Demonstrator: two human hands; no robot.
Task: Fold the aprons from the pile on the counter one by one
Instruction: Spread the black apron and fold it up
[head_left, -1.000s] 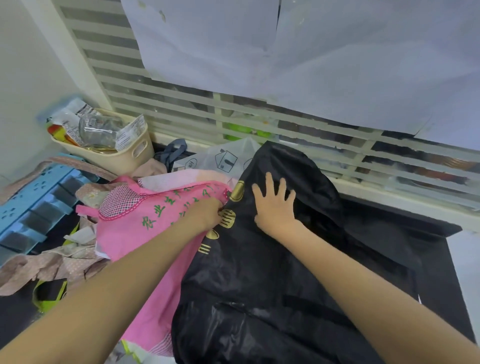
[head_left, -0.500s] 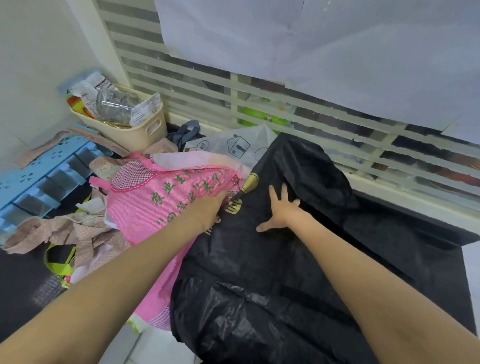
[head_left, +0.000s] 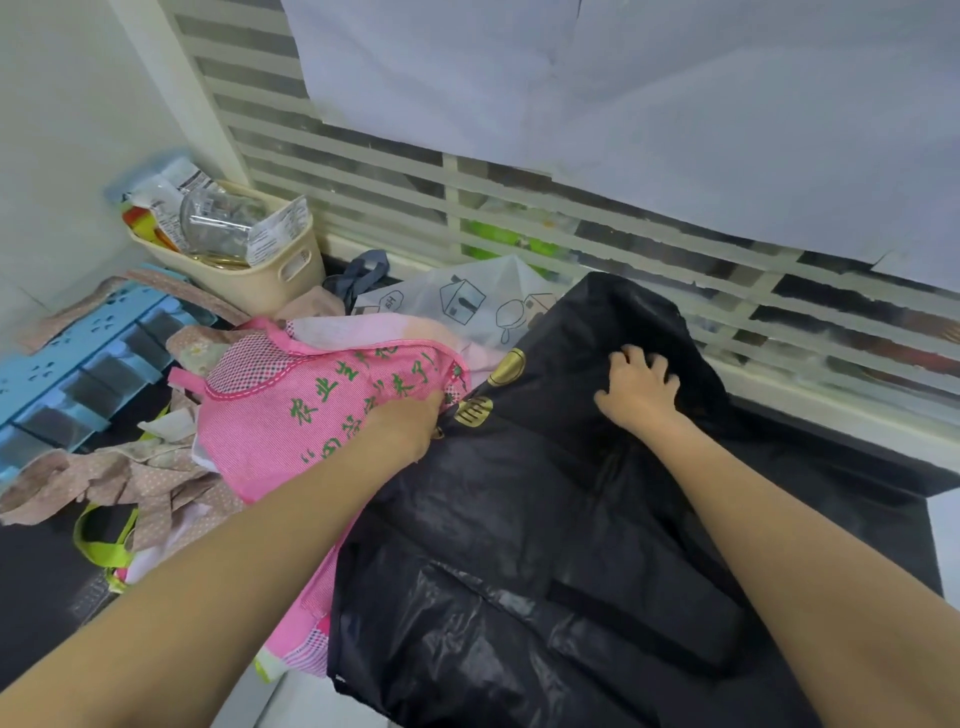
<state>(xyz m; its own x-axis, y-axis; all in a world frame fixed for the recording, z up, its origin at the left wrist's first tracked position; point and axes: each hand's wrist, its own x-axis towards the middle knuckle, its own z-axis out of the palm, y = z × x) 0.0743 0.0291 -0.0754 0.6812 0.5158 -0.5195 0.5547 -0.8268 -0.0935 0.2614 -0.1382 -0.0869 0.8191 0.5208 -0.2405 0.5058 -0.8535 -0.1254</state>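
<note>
A dark bench (head_left: 841, 467) runs under a slatted window. The black apron (head_left: 519, 545) lies spread along its front edge. The right hand (head_left: 636, 397), flat a second ago, now bunches its far fold; the left hand (head_left: 405, 431) grips its left edge beside the pink apron (head_left: 291, 415), so a fold looks underway.

Your right hand (head_left: 640, 392), which lay flat with fingers spread on the glossy black plastic apron (head_left: 545, 519) a second ago, now has its fingers curled, bunching the black material under them near the apron's far edge. Your left hand (head_left: 402, 428) shifts little; it sits at the apron's left edge by the gold utensil print (head_left: 474, 411), partly over the pink checked fabric apron with green lettering (head_left: 291, 415). Your view moves closer and slightly rightward.
</note>
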